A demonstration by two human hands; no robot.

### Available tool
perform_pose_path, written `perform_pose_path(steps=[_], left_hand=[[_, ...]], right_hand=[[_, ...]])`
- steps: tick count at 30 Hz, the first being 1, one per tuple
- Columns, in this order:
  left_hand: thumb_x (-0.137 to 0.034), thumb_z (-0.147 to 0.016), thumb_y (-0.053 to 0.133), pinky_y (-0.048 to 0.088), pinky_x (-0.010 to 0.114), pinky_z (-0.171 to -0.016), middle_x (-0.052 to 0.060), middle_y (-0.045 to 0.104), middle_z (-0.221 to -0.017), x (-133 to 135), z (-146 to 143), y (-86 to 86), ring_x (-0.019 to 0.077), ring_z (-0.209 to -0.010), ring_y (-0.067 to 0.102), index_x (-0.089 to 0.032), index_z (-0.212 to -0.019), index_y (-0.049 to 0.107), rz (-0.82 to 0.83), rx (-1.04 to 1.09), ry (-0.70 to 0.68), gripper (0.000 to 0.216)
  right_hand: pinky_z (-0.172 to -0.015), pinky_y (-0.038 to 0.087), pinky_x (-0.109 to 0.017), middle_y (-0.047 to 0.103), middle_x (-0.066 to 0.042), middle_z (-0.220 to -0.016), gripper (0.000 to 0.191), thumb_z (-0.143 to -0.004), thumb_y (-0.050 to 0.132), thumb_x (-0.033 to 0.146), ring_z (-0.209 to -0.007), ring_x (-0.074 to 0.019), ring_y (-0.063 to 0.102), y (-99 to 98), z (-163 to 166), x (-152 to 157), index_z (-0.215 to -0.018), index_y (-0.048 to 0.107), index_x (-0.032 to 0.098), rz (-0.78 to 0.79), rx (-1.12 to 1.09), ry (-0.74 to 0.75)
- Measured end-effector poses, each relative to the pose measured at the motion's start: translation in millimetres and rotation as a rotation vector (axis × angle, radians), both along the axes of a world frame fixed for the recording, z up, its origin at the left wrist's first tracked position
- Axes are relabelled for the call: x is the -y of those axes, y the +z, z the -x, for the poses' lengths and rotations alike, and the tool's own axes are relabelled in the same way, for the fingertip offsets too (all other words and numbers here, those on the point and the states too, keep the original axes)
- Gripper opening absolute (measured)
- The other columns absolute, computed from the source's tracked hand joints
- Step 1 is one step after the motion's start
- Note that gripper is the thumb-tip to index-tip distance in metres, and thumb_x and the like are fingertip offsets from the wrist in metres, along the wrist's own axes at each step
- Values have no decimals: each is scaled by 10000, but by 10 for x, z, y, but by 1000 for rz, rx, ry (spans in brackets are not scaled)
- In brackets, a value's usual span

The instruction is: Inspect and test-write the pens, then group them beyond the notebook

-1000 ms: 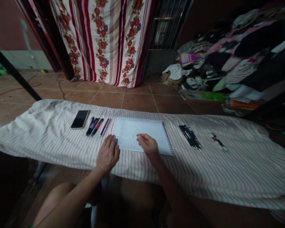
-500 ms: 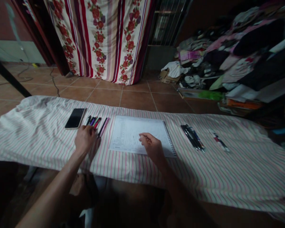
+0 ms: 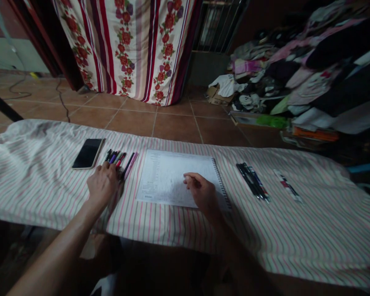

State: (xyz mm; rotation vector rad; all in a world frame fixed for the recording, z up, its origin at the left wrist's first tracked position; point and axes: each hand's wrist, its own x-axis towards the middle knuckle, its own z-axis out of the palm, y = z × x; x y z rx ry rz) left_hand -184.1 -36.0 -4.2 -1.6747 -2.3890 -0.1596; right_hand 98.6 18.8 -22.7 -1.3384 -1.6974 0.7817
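My left hand [image 3: 103, 183] lies palm down at the near ends of a bunch of colored pens [image 3: 113, 157], its fingers stretched out and touching them. A dark pen [image 3: 128, 164] and a pink pen [image 3: 132, 165] lie just right of that bunch. Over the right part of a spiral notebook [image 3: 166, 172] is my right hand [image 3: 200, 191], fingers curled in toward the thumb, with nothing visible in them. To the right of the notebook several black pens [image 3: 249, 179] lie side by side. Farther right is a slim white, red and dark item [image 3: 287, 186], too blurred to name.
A phone [image 3: 88, 153] lies left of the pens. Everything rests on a striped cloth [image 3: 172, 226] with wrinkles at the left. Beyond it are a tiled floor [image 3: 135, 123], a floral curtain [image 3: 138, 49] and a heap of clothes [image 3: 280, 65] at the right.
The view has shifted slightly. My left hand stays at the pens, its fingers looking more spread. My right hand stays above the notebook with curled fingers.
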Motion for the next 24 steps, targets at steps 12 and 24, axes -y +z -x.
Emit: perform_pose_path(steps=[12, 24], left_hand=[[-250, -903, 221, 418, 347, -567, 166, 588, -1028, -97, -174, 85, 286, -794, 629, -124, -1057, 568, 160, 58, 84, 400], [-324, -831, 420, 424, 366, -618, 174, 595, -1022, -127, -197, 249, 314, -825, 616, -159, -1015, 627, -24, 168, 170, 323]], right_hand=[[-563, 485, -249, 687, -52, -675, 304, -802, 491, 405, -562, -144, 609, 56, -61, -65, -857, 657, 156, -9, -24, -56], [-570, 479, -250, 684, -43, -668, 289, -800, 493, 394, -568, -143, 611, 123, -207, -54, -843, 660, 163, -31, -67, -81]])
